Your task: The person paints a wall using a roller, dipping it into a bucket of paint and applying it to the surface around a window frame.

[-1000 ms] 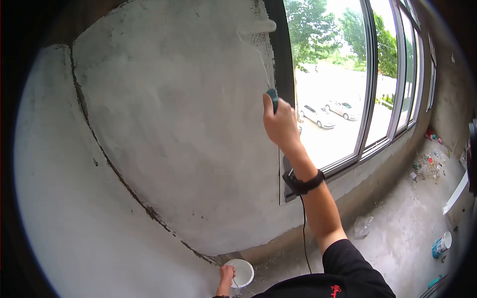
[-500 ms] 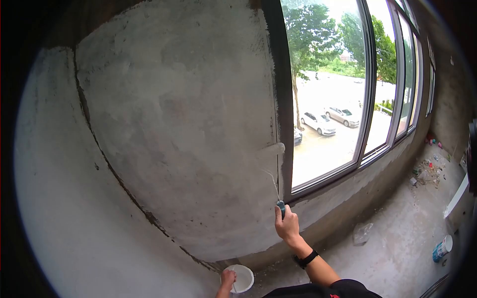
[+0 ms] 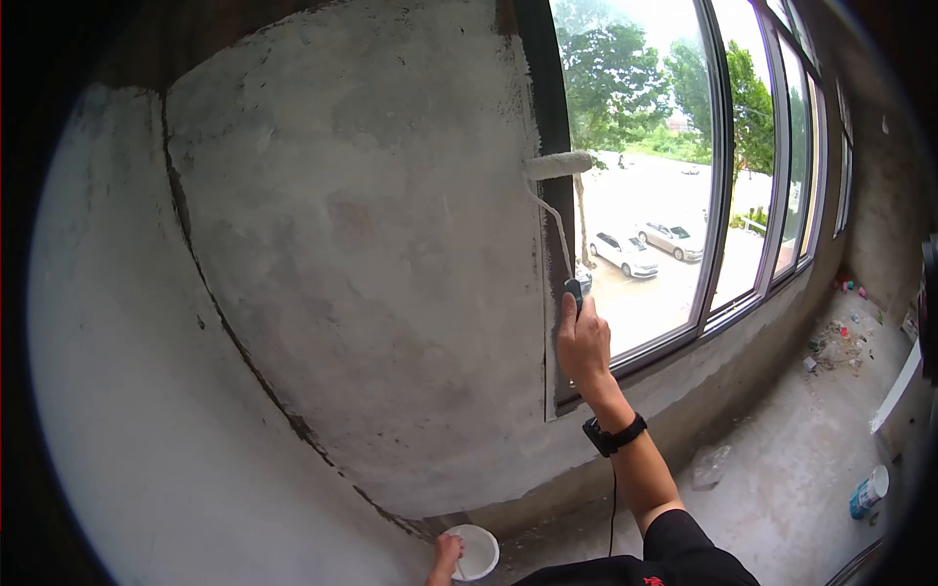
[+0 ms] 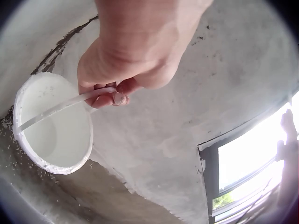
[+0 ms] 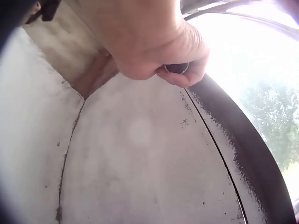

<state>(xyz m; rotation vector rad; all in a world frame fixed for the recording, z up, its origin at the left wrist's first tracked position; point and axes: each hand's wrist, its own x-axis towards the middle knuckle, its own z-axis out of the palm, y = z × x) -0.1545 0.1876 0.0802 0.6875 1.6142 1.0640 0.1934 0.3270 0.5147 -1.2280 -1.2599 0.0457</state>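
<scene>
My right hand (image 3: 586, 344) grips the dark handle of a paint roller (image 3: 559, 166), its thumb lying up along the grip. The whitish roller sleeve overlaps the wall's right edge, the dark window frame and the glass in the head view. In the right wrist view the curled fingers (image 5: 189, 77) wrap the handle's round end, and the sleeve is hidden. Low at the bottom, my left hand (image 3: 448, 553) holds up a white bucket (image 3: 494, 557). Its fingers curl round the thin white bail handle (image 4: 56, 108). Whitish contents show inside the bucket.
The grey-white coated wall (image 3: 352, 254) meets another wall at a dark, cracked corner seam (image 3: 239, 347). A window (image 3: 645, 322) runs along the right. On the floor lie a plastic bag (image 3: 709, 469), a blue-and-white tub (image 3: 868, 491) and a rubble heap (image 3: 842, 342).
The roller first came down along the window-side edge of the wall, then rose partway and shifted right over the frame. The left hand stays at the bucket.
</scene>
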